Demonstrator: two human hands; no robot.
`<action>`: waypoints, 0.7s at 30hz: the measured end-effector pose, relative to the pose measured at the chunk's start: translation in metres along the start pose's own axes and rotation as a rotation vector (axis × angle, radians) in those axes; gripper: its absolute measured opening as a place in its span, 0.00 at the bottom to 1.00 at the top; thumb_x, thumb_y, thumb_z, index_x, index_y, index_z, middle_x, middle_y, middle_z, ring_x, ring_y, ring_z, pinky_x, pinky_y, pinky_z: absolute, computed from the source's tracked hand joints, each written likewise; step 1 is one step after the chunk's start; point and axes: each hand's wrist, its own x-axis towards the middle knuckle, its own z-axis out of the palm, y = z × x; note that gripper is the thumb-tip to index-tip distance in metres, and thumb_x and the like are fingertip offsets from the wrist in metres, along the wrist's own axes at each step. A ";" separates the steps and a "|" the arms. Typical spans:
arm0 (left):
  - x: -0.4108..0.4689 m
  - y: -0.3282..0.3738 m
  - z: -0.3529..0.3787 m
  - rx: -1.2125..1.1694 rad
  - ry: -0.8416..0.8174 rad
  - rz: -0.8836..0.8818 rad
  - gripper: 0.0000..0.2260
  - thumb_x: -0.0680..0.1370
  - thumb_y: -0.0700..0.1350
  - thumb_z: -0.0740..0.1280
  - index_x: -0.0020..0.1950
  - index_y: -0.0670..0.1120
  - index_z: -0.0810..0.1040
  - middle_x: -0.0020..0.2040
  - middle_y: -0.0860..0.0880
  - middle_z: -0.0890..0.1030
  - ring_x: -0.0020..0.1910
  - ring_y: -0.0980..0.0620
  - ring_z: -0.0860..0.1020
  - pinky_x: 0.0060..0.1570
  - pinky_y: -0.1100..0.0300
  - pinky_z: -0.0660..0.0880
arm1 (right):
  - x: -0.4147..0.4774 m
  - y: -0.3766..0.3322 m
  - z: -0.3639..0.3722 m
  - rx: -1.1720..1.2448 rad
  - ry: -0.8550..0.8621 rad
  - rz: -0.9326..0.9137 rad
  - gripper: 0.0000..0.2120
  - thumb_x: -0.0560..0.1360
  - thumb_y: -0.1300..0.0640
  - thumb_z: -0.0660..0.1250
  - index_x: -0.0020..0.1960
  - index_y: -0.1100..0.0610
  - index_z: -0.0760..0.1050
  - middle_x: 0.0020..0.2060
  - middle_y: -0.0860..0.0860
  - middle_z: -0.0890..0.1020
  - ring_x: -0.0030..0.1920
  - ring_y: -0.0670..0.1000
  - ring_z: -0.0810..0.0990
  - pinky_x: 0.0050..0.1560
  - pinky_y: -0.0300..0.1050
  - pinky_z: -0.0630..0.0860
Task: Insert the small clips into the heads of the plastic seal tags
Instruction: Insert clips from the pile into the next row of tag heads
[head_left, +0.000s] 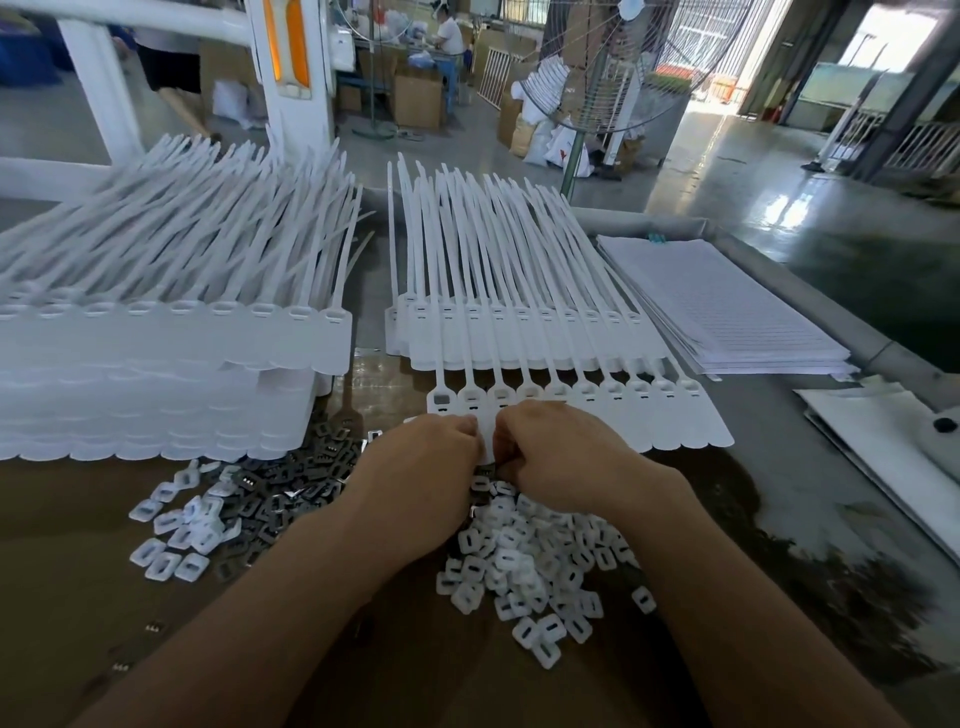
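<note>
Your left hand (421, 457) and right hand (550, 452) are curling knuckle to knuckle over one white seal tag (485, 441) in the front row. They are hiding their fingertips, so I cannot tell what they are gripping. White clips (524, 561) are lying heaped on the surface (311, 649) beneath your wrists.
</note>
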 end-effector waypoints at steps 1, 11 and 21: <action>0.000 0.000 -0.001 0.001 0.000 -0.001 0.16 0.73 0.38 0.58 0.57 0.49 0.77 0.60 0.55 0.74 0.56 0.56 0.74 0.52 0.60 0.74 | 0.000 0.002 0.000 0.030 -0.010 -0.012 0.04 0.75 0.59 0.62 0.42 0.52 0.69 0.45 0.49 0.74 0.46 0.49 0.73 0.44 0.44 0.71; 0.000 0.004 -0.004 0.020 -0.026 -0.025 0.17 0.72 0.37 0.57 0.59 0.46 0.75 0.62 0.53 0.73 0.57 0.52 0.73 0.54 0.56 0.74 | 0.026 0.017 -0.014 0.538 0.242 0.031 0.07 0.75 0.63 0.65 0.48 0.55 0.80 0.40 0.46 0.80 0.43 0.43 0.78 0.50 0.37 0.75; 0.000 0.004 -0.003 0.052 -0.022 -0.010 0.14 0.74 0.39 0.57 0.57 0.46 0.75 0.59 0.53 0.73 0.56 0.52 0.73 0.51 0.58 0.73 | 0.054 0.014 0.008 0.588 0.318 0.093 0.07 0.72 0.62 0.67 0.44 0.52 0.82 0.45 0.48 0.83 0.50 0.46 0.79 0.51 0.38 0.73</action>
